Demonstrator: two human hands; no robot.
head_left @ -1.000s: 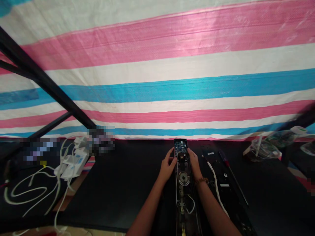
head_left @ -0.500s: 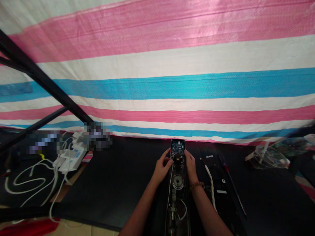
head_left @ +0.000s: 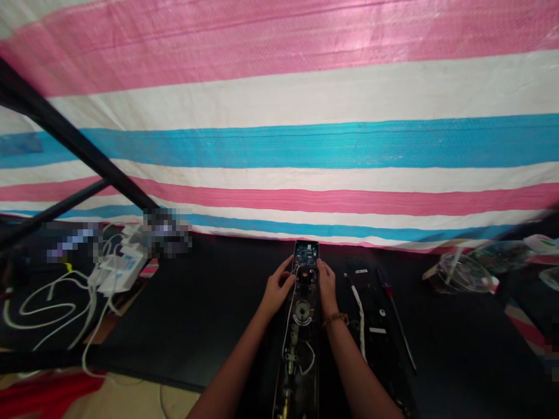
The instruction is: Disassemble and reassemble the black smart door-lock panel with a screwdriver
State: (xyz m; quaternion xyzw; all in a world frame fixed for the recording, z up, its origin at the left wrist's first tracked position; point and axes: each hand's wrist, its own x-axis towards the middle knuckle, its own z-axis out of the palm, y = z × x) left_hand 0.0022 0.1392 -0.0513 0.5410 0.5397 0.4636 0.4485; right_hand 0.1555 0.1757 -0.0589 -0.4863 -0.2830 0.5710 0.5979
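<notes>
A long, narrow electronic door lock housing point(head_left: 301, 336), its inside exposed, lies lengthwise in front of me. A blue circuit board point(head_left: 307, 254) sits in its far end, and a round metal part and thin white wires show below. My left hand point(head_left: 279, 284) grips the housing's left edge near the board, thumb bent over the side. On the opposite edge my right hand point(head_left: 326, 283) holds on with its fingers along the side; a beaded bracelet circles that wrist. The undersides of my fingers are hidden.
Right of the housing lie a white-sleeved cable point(head_left: 358, 317), a dark panel with labels point(head_left: 377, 330) and a long screwdriver point(head_left: 396, 317). Clear plastic containers point(head_left: 465, 273) stand farther right. White cables and a white box point(head_left: 120, 270) are at left. A striped tarp point(head_left: 279, 139) hangs behind.
The whole view has shifted slightly, so everything appears a little farther left and higher. Both hands keep the same hold on the door lock housing.
</notes>
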